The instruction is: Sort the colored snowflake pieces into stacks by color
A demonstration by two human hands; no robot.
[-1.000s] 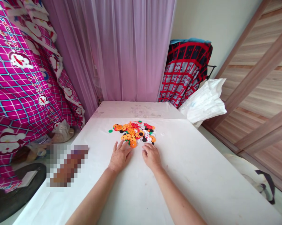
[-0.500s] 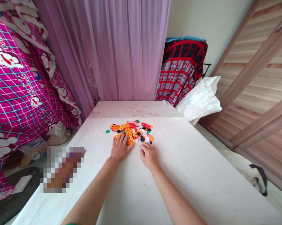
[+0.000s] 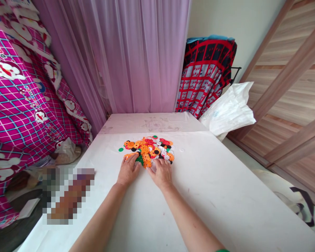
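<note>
White bench point(image 3: 225, 196) filling the view. Mid-bench, heap of flower discs point(image 3: 152, 148), long axis nine to three o'clock, at twelve o'clock from both hands, equally near. Left hand point(image 3: 127, 171) flat, fingers point(image 3: 131, 159) spread loose on the heap's near-left edge; right hand point(image 3: 161, 173) likewise unclenched, fingertips touching near-centre discs, gripping nothing.

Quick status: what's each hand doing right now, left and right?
Left hand: open, palm down, fingertips on near edge of the disc pile.
Right hand: open, palm down, fingertips on the same pile.
</note>
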